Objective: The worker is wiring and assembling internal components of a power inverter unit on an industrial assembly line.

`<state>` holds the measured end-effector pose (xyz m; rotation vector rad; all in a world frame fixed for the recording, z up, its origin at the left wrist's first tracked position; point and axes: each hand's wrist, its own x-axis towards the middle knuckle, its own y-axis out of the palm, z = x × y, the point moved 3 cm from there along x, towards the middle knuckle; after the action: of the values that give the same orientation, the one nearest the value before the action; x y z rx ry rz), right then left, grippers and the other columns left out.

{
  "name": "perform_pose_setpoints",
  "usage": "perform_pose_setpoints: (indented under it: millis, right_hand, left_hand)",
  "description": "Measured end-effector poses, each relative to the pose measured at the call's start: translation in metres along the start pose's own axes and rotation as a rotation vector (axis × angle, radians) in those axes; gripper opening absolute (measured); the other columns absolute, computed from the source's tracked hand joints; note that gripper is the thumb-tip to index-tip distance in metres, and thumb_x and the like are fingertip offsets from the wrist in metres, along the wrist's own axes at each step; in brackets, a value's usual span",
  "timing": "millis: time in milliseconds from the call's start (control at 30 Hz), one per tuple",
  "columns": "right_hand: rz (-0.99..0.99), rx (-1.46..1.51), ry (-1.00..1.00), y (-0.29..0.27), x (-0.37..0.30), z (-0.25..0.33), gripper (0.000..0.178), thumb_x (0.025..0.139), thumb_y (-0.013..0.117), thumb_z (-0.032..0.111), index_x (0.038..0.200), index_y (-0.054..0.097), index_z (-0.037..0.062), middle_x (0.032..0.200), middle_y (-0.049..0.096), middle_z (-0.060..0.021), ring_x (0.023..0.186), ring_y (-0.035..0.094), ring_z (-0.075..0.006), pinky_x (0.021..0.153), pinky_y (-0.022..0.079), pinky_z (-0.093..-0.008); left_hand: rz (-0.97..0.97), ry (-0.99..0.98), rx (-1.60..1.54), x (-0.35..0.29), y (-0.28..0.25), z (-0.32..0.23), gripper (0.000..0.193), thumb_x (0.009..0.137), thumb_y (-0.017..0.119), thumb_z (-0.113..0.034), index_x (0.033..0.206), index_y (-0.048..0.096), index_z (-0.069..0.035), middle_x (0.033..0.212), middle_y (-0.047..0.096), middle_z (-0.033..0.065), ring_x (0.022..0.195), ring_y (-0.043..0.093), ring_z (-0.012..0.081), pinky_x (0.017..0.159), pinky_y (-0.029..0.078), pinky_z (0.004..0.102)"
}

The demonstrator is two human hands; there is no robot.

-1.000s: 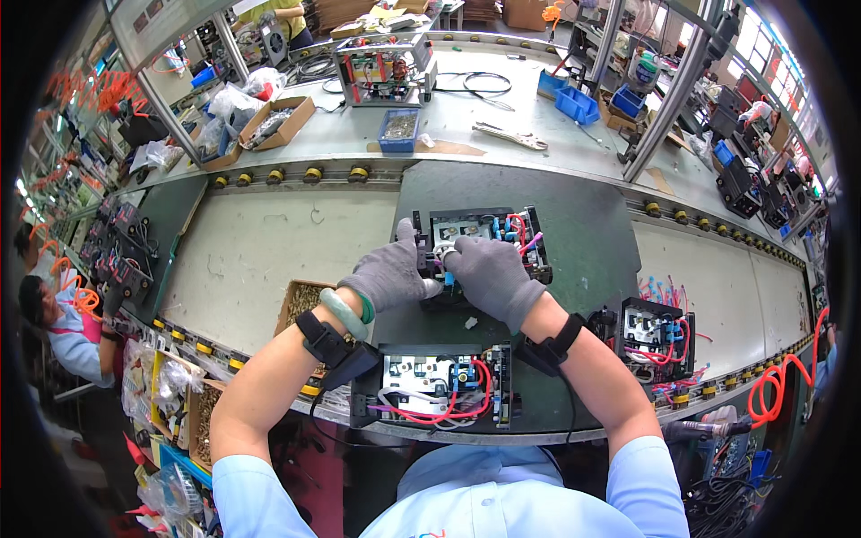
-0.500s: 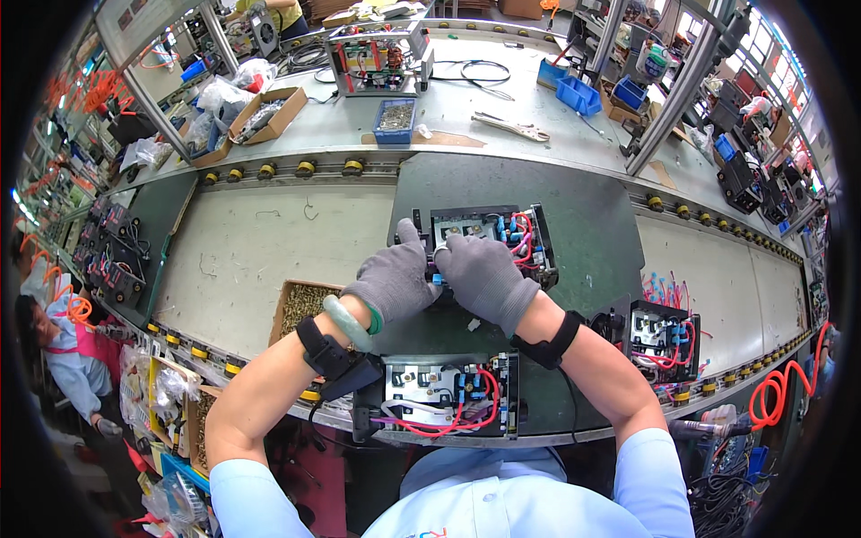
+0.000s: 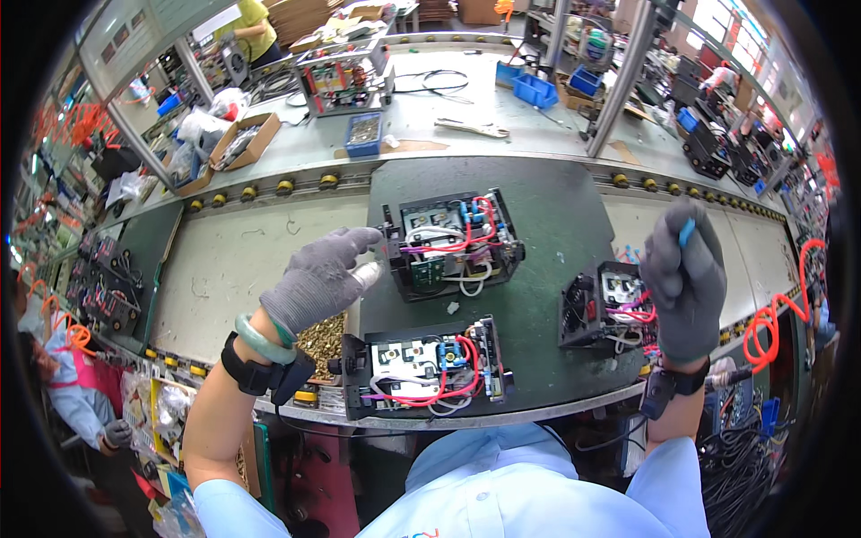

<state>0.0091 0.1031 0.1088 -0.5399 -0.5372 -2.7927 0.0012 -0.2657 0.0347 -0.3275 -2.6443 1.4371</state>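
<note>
My left hand [image 3: 325,280], in a grey glove, hovers beside the left end of a black-framed electrical unit [image 3: 448,240] with red, white and purple wires. Its fingers are stretched out and hold nothing visible; whether the fingertips touch the frame I cannot tell. My right hand [image 3: 686,282], also gloved, is raised on the right, fingers curled together round a small blue piece [image 3: 687,233]. Below it and to its left stands a similar unit [image 3: 619,291], partly hidden by that hand. A third unit [image 3: 429,369] sits at the near edge.
The units stand on a dark green board [image 3: 547,224] over a roller line. An open box of brass-coloured small parts [image 3: 323,345] lies below my left hand. Beyond are a blue parts bin [image 3: 364,134], locking pliers [image 3: 471,127] and blue trays [image 3: 535,91]. A coiled orange hose [image 3: 762,332] hangs at right.
Both hands were together over the middle unit. My right hand has gone far right and now grips a small blue piece; my left hand has drawn back leftward and opened. The view has shifted slightly.
</note>
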Motion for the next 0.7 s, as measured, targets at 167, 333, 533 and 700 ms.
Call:
perform_pose_setpoints:
  millis: [167,333,533,700]
  right_hand:
    - [-0.125,-0.348,0.176,-0.040,-0.075,0.019,0.036,0.087,0.060,0.015,0.118,0.061,-0.0035,0.084,0.057,-0.0015,0.063,0.046,-0.0046,0.050,0.033,-0.0183]
    - [-0.509,-0.430,0.134,-0.099,-0.170,0.063,0.023,0.088,0.061,0.007,0.109,0.063,-0.0014,0.087,0.060,-0.0027,0.071,0.054,-0.0074,0.061,0.046,-0.0226]
    - [-0.564,-1.348,0.128,-0.189,-0.248,0.064,0.019,0.082,0.061,0.002,0.100,0.069,0.0034,0.093,0.070,-0.0112,0.082,0.066,-0.0223,0.079,0.051,-0.0326]
    - [-0.695,-1.810,0.096,-0.232,-0.296,0.056,0.017,0.078,0.064,0.005,0.092,0.071,0.0106,0.088,0.068,-0.0112,0.084,0.066,-0.0316,0.076,0.052,-0.0400]
  left_hand:
    - [0.002,0.202,0.213,0.015,0.035,-0.038,0.049,0.088,0.064,-0.020,0.133,0.051,-0.006,0.122,0.059,0.0235,0.106,0.062,0.0391,0.092,0.050,0.0416]
    - [0.123,0.140,-0.343,0.012,0.015,-0.037,0.045,0.094,0.062,-0.016,0.134,0.052,0.001,0.129,0.059,0.0102,0.119,0.055,0.0203,0.103,0.042,0.0323]
    - [-0.082,-0.049,-0.453,-0.084,-0.013,-0.048,0.048,0.092,0.057,-0.019,0.135,0.052,0.000,0.123,0.057,0.0098,0.114,0.053,0.0193,0.103,0.040,0.0345]
    - [0.481,0.061,-0.846,-0.114,0.053,-0.013,0.055,0.092,0.065,-0.028,0.134,0.051,0.006,0.117,0.063,0.0156,0.107,0.061,0.0217,0.094,0.048,0.0337]
